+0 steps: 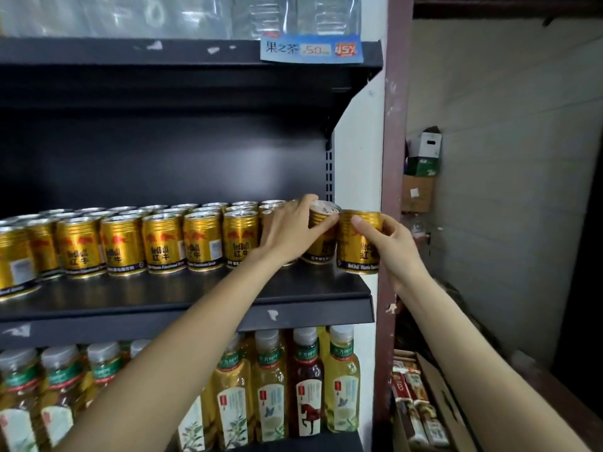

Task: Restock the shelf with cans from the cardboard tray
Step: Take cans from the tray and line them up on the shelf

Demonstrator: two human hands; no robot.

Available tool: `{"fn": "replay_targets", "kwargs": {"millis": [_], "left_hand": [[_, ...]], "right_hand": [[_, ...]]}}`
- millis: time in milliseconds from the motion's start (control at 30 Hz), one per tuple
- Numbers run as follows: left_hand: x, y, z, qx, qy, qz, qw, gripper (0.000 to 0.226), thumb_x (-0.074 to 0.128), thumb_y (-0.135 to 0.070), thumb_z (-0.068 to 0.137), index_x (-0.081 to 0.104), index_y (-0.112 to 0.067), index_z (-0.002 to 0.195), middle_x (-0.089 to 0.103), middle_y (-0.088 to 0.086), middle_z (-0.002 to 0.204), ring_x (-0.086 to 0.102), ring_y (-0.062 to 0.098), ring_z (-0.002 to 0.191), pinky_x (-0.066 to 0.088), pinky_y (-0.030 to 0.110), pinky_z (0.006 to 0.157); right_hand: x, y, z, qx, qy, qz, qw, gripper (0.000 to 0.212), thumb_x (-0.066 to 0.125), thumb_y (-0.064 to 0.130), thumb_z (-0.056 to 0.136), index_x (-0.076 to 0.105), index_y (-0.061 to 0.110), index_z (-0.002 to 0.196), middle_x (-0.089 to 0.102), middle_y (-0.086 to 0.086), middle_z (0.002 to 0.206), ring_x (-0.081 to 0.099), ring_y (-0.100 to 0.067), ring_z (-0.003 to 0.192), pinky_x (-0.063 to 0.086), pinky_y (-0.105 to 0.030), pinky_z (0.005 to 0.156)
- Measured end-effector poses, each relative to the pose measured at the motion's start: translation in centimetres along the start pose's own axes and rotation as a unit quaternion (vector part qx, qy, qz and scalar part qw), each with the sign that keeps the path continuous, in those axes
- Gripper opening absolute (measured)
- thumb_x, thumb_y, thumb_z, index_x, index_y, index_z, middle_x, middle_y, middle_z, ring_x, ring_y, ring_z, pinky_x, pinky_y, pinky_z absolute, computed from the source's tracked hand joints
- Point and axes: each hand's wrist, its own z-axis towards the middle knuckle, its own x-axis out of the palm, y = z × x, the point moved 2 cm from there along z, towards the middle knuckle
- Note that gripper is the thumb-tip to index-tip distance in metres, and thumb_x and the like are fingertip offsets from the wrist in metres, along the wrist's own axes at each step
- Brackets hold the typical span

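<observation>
Rows of gold cans (163,243) stand along the black shelf (228,301), several deep. My left hand (290,233) grips a gold can (321,243) near the right end of the row, tilted a little, its base touching the shelf. My right hand (388,243) holds another gold can (357,243) upright just to the right of it, at the shelf's right edge. The two cans touch side by side. The cardboard tray is out of sight.
Tea bottles (277,386) fill the shelf below. A blue price tag (311,48) hangs on the upper shelf edge. A brown post (391,190) borders the shelf on the right. A carton of packets (421,409) sits low right, and boxes (422,171) stand against the wall.
</observation>
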Motion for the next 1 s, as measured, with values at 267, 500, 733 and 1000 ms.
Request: {"fn": "replay_targets", "kwargs": {"millis": [267,500,733,1000], "left_hand": [[0.1,0.3,1.5,0.064,0.044,0.105,0.991,0.065,0.032,-0.068,0.085,0.052,-0.022,0.126,0.059,0.003,0.123,0.041,0.016,0.121,0.015,0.039,0.104],[-0.1,2.1,1.5,0.049,0.103,0.134,0.984,0.055,0.023,-0.061,0.092,0.046,-0.034,0.135,0.037,-0.006,0.149,0.02,0.016,0.141,0.004,0.05,0.115],[-1.7,4.0,-1.3,0.025,0.066,0.017,0.997,0.046,0.023,-0.046,0.099,0.031,-0.034,0.143,0.037,-0.008,0.148,0.027,0.013,0.139,0.019,0.036,0.113],[-2.5,3.2,-3.1,0.047,0.129,0.02,0.99,0.087,0.0,-0.074,0.076,0.015,-0.028,0.149,0.017,-0.006,0.156,0.007,0.004,0.14,-0.009,0.026,0.111]], "right_hand": [[-1.2,-0.8,0.7,-0.013,0.018,-0.018,1.0,0.053,0.071,0.037,0.077,0.056,0.015,0.122,0.066,-0.006,0.114,0.063,-0.021,0.105,0.053,-0.034,0.087],[0.6,-0.6,0.2,-0.03,0.035,-0.033,0.998,0.054,0.07,0.035,0.079,0.052,0.016,0.126,0.063,-0.003,0.118,0.06,-0.018,0.108,0.051,-0.024,0.078],[3.7,-0.8,0.1,-0.005,0.126,-0.023,0.992,0.067,0.064,0.032,0.085,0.028,0.023,0.141,0.048,-0.001,0.134,0.051,-0.019,0.118,0.045,-0.031,0.092],[4.3,-0.4,1.0,0.032,0.262,-0.005,0.965,0.063,0.061,0.025,0.085,0.031,0.022,0.141,0.053,-0.002,0.133,0.052,-0.018,0.121,0.039,-0.037,0.105]]}}
